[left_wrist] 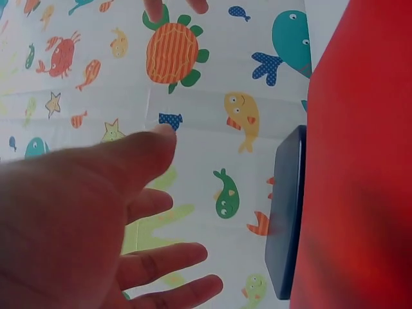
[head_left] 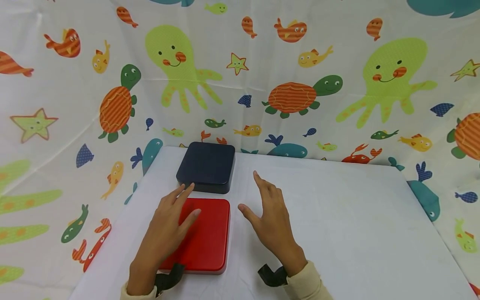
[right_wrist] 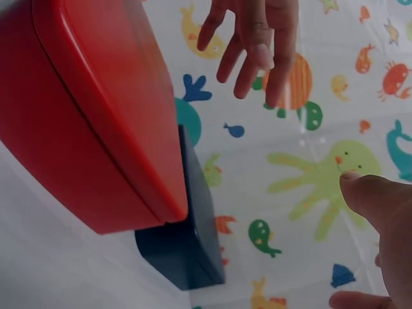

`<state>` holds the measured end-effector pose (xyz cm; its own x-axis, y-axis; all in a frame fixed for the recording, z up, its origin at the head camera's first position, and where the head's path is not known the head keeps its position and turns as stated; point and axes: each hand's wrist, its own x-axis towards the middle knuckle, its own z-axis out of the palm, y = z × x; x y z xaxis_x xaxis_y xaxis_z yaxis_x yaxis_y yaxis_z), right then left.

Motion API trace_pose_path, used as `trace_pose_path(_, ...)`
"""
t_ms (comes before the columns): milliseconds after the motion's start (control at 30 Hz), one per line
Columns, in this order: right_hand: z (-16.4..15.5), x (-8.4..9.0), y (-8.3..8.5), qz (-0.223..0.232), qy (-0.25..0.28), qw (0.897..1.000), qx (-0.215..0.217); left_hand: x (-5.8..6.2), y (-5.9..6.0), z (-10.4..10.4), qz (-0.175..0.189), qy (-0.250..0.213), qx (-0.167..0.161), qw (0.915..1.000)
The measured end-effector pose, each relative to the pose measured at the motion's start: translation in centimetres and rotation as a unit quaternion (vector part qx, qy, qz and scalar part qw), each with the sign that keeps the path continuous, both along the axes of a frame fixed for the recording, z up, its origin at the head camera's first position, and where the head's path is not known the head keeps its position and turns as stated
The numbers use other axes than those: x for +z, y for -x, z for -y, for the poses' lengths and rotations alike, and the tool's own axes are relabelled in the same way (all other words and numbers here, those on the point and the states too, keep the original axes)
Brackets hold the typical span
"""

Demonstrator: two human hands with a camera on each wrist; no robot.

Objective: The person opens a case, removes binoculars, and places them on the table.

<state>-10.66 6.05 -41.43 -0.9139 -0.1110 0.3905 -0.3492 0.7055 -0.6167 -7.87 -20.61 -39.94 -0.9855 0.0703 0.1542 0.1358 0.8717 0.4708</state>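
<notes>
A red square box with a lid (head_left: 210, 237) lies on the white table at the left, near the front. Just behind it sits a dark navy box (head_left: 208, 164) of similar shape. My left hand (head_left: 168, 227) hovers over the left part of the red box, fingers spread and nothing in them. To the right of both boxes, my right hand (head_left: 271, 216) is held above the table, its thumb apart from straight fingers and its grasp empty. In the right wrist view the red box (right_wrist: 122, 116) shows its side and lid seam, with the navy box (right_wrist: 183, 238) beyond.
The white table (head_left: 337, 216) stretches away to the right of the boxes. Behind it and along its sides hangs a white cloth (head_left: 225, 41) printed with octopuses, turtles and fish. Each wrist wears a black strap (head_left: 273, 276).
</notes>
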Motion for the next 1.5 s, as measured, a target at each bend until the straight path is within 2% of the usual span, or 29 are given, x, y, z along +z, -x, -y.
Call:
trace_pose_path(300, 1.5, -0.9, -0.6, 0.002, -0.001, 1.0, 0.014, -0.8, -0.8, 1.6, 0.018, -0.031, 0.024, 0.9991)
trace_pose_path(600, 2.6, -1.8, -1.0, 0.045, 0.014, 0.998, 0.029, -2.3, -1.5, 3.5, 0.046, -0.058, 0.05, 0.996)
trace_pose_path(900, 3.8, -3.0, -1.4, 0.067, 0.027, 0.996, 0.046, -3.4, -2.1, 4.9, 0.074, -0.061, 0.053, 0.994)
trace_pose_path(1133, 4.4, -3.7, -1.7, 0.104, 0.027, 0.993, 0.056, -4.1, -2.4, 5.6, 0.086, -0.06, 0.054, 0.993)
trace_pose_path(1500, 5.2, -5.1, -2.2, 0.143, 0.069, 0.984, 0.086, -4.7, -2.6, 6.0, 0.121, -0.088, 0.066, 0.9866)
